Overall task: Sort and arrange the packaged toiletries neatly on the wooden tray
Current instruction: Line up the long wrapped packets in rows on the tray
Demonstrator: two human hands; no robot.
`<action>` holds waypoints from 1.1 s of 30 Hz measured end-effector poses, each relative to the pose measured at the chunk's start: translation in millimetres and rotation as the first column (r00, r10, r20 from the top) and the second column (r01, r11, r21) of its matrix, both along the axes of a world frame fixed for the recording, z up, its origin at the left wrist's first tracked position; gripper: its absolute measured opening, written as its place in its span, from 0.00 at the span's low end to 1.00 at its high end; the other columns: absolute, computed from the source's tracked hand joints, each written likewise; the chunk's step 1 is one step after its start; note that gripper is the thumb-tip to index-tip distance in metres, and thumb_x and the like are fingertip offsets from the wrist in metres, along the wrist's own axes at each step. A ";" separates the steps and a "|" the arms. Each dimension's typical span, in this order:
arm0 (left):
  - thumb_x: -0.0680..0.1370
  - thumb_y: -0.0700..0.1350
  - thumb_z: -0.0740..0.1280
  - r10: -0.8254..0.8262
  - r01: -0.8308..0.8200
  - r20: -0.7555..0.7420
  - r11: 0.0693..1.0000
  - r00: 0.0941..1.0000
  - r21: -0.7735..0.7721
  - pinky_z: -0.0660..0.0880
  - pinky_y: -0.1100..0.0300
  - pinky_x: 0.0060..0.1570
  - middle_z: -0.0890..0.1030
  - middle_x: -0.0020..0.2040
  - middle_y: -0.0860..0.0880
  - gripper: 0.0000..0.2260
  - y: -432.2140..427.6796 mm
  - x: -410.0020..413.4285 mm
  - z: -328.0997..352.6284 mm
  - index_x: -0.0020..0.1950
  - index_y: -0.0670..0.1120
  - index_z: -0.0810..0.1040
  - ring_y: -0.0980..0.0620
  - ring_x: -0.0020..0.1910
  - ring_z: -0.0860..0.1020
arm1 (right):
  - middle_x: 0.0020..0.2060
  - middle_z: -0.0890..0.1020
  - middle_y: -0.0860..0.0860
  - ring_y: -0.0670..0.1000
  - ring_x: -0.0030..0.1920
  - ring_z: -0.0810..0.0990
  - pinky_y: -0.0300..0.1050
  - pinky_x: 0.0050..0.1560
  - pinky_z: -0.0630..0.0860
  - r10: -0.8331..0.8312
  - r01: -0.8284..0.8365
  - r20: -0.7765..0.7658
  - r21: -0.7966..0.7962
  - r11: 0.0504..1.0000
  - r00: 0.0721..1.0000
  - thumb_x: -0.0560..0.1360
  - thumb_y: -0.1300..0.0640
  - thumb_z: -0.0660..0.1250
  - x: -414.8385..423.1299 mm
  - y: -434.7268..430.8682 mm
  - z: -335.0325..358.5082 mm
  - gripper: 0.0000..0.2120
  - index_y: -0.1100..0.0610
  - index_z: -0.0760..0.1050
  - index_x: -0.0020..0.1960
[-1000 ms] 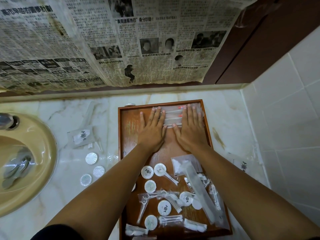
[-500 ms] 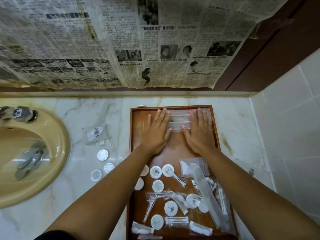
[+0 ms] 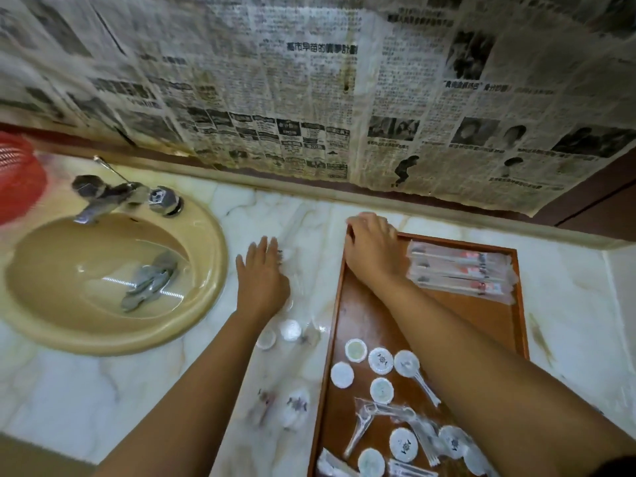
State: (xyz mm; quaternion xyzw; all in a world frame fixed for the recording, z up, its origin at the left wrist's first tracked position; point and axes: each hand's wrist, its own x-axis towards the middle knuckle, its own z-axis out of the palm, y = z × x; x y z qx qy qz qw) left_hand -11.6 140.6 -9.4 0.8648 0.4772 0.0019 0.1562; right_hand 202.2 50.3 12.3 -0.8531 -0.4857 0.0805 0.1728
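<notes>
Head view: our left hand lies flat, fingers spread and empty, on the counter over a clear packet just right of its fingertips. Our right hand grips the wooden tray at its far-left corner, so the left is nearer.

You are looking down at a bathroom vanity: a beige oval sink with a chrome faucet at left, set into a pale marble countertop, with yellowed newspaper covering the wall above.
</notes>
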 end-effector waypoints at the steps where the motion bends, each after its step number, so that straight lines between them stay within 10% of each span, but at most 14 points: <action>1: 0.75 0.37 0.62 -0.002 0.001 -0.025 0.999 1.000 -0.046 0.47 0.37 0.77 0.58 0.82 0.43 0.35 3.0 -0.9 -1.5 0.82 0.42 0.54 0.40 0.81 0.55 | 0.68 0.74 0.53 0.58 0.68 0.69 0.54 0.68 0.65 -0.082 0.081 -0.013 -0.047 0.996 0.997 0.81 0.57 0.61 6.3 10.3 2.6 0.20 0.53 0.71 0.72; 9: 0.73 0.36 0.65 -0.046 0.046 0.004 0.996 0.999 -0.070 0.49 0.33 0.75 0.76 0.62 0.47 0.29 15.3 0.0 -11.3 0.74 0.47 0.69 0.45 0.66 0.71 | 0.67 0.77 0.57 0.60 0.69 0.69 0.54 0.66 0.66 -0.162 0.179 0.077 -0.357 0.917 0.984 0.79 0.62 0.63 56.8 35.9 3.1 0.19 0.55 0.77 0.69; 19: 0.78 0.40 0.66 0.055 -0.021 0.281 0.993 0.958 -0.120 0.56 0.40 0.75 0.81 0.53 0.52 0.10 14.4 -15.6 -5.8 0.57 0.49 0.81 0.49 0.59 0.77 | 0.57 0.80 0.46 0.52 0.58 0.79 0.42 0.46 0.70 -0.174 0.188 -0.270 0.024 0.982 0.947 0.82 0.58 0.62 44.6 8.6 4.5 0.10 0.52 0.79 0.58; 24: 0.81 0.38 0.66 0.192 -0.187 0.471 0.981 0.861 -0.060 0.70 0.58 0.52 0.77 0.54 0.41 0.10 6.8 -41.7 7.7 0.61 0.39 0.81 0.42 0.52 0.78 | 0.60 0.80 0.49 0.50 0.57 0.78 0.43 0.56 0.72 0.090 -0.073 -0.314 0.067 0.995 0.945 0.81 0.59 0.64 0.3 6.0 17.7 0.13 0.52 0.80 0.63; 28: 0.76 0.34 0.68 0.116 -0.145 0.228 0.983 0.967 0.117 0.73 0.46 0.52 0.80 0.58 0.40 0.24 -1.7 -69.5 -2.6 0.72 0.46 0.76 0.37 0.50 0.78 | 0.56 0.83 0.47 0.50 0.59 0.77 0.41 0.55 0.66 0.258 -0.302 -0.312 -0.100 0.948 0.914 0.81 0.57 0.64 -33.6 8.8 4.2 0.11 0.51 0.81 0.60; 33: 0.72 0.41 0.64 0.139 -0.142 0.032 0.975 0.990 0.169 0.70 0.46 0.47 0.82 0.47 0.39 0.21 -15.3 -80.7 -11.4 0.64 0.42 0.79 0.37 0.44 0.77 | 0.54 0.80 0.47 0.54 0.57 0.70 0.51 0.57 0.60 0.278 -0.248 0.052 -0.317 0.916 0.959 0.79 0.52 0.61 -46.0 18.4 1.8 0.12 0.46 0.83 0.55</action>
